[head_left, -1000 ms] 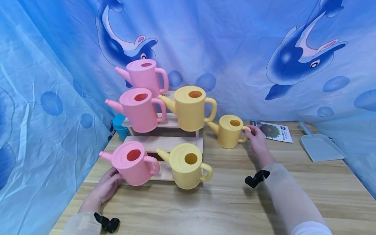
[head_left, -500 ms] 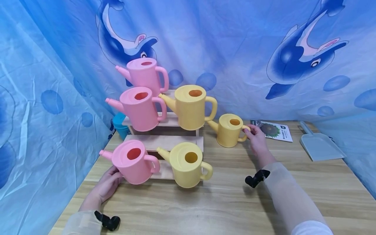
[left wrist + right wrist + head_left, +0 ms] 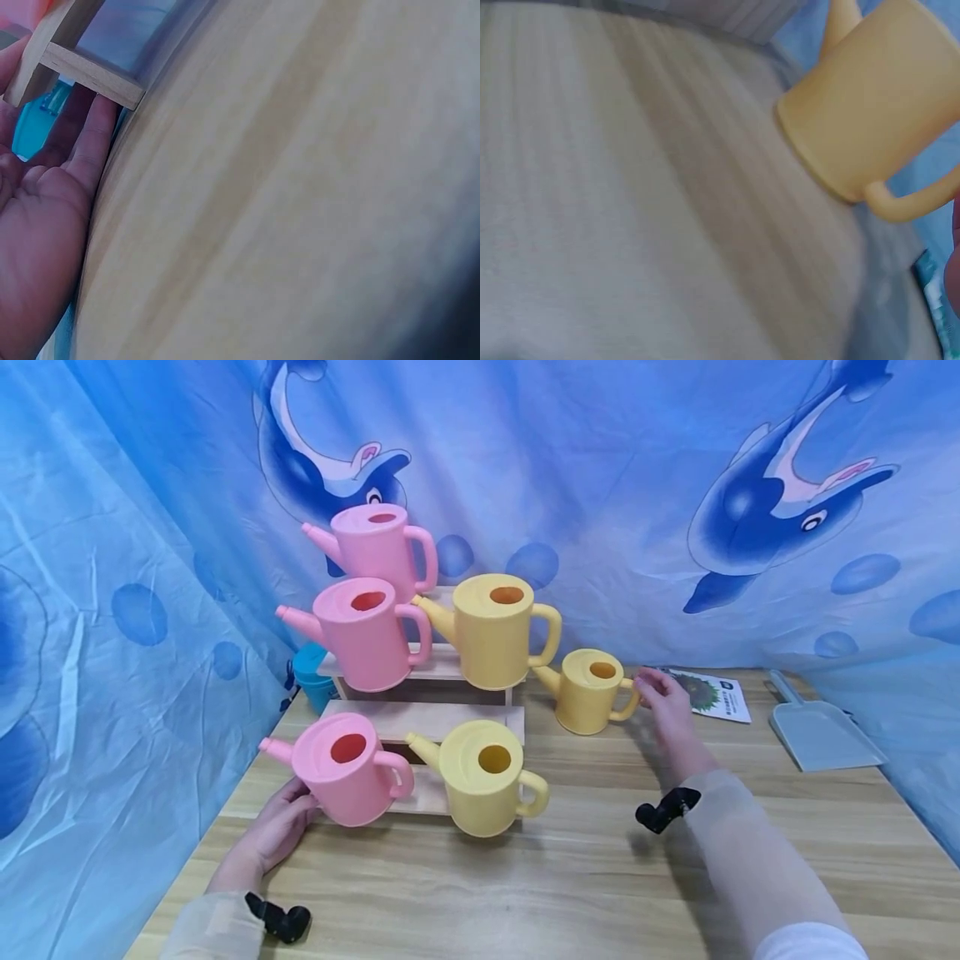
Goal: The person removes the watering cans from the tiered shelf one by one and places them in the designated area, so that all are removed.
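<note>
On the bench (image 3: 577, 877), just right of a wooden stand (image 3: 405, 720), the lone yellow can (image 3: 585, 697) stands upright, its spout pointing left toward the stand. The right hand (image 3: 671, 714) has its fingertips right at the can's handle; whether they grip it or merely touch, I cannot tell. If that hold is slack, a lift could let the handle slip and the can drop or swing over; a careless push left could knock the spout into the stand or the middle yellow can (image 3: 491, 643) above it. The left hand (image 3: 277, 831) holds the near left end of the stand, thumb on one side of the board and fingers on the other. A tug or tilt there looks the greater risk, since five cans sit on the steps. The near pink can (image 3: 348, 789) and near yellow can (image 3: 480, 797) seem to overhang their narrow shelf's front edge, so a jolt might tip them toward the person. The middle pink can (image 3: 367, 647) and far pink can (image 3: 378, 556) could topple too. A sideways sweep to the far right might nudge the paper packet (image 3: 720, 700).
</note>
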The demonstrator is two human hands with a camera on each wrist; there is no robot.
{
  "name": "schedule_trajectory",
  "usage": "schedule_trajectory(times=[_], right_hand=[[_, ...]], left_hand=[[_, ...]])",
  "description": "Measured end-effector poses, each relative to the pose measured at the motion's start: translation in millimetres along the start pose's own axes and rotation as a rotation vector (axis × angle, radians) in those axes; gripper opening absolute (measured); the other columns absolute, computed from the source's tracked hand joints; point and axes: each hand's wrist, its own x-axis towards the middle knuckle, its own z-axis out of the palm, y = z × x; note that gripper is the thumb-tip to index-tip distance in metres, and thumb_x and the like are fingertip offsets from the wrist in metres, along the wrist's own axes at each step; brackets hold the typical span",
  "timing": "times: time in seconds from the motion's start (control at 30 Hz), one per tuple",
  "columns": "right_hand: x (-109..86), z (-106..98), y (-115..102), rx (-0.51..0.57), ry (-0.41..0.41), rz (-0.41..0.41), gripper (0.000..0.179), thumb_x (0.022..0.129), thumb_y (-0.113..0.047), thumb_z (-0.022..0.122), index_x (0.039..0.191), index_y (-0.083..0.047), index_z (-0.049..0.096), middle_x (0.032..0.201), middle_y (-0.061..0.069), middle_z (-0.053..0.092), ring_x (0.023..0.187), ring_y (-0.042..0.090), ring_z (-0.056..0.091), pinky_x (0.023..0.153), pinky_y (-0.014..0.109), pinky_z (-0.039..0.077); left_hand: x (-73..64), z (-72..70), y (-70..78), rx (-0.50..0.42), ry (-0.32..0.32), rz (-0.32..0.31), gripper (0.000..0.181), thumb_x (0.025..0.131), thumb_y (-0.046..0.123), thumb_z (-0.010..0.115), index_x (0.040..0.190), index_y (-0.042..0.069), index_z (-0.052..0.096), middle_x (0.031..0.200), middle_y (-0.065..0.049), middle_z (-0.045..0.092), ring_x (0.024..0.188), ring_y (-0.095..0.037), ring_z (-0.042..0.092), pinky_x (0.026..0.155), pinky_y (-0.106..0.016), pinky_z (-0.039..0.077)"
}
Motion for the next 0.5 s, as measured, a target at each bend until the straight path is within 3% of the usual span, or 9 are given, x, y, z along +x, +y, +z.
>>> schedule_trajectory(times=[0.23, 0.5], right_hand=[[14.2, -6, -58, -0.085, 0.023, -0.085, 0.060, 0.091, -0.042, 0.056, 0.139, -0.007, 0.042, 0.135, 0.011, 0.048, 0.112, 0.015, 0.048, 0.097, 0.039, 0.039], [25.7, 20, -156, -0.051, -0.073, -0.117, 0.058, 0.090, -0.038, 0.059, 0.141, -0.018, 0.041, 0.139, 0.007, 0.046, 0.118, 0.021, 0.048, 0.100, 0.038, 0.037]], left_hand=[[0.7, -0.2, 1.1, -0.012, 0.003, -0.006, 0.041, 0.097, 0.007, 0.047, 0.134, 0.024, 0.044, 0.127, 0.011, 0.044, 0.109, -0.003, 0.045, 0.089, -0.017, 0.038], [2.7, -1.5, -1.0, -0.020, -0.004, 0.007, 0.039, 0.097, 0.005, 0.045, 0.133, 0.022, 0.045, 0.126, 0.010, 0.045, 0.109, -0.004, 0.046, 0.089, -0.018, 0.038]])
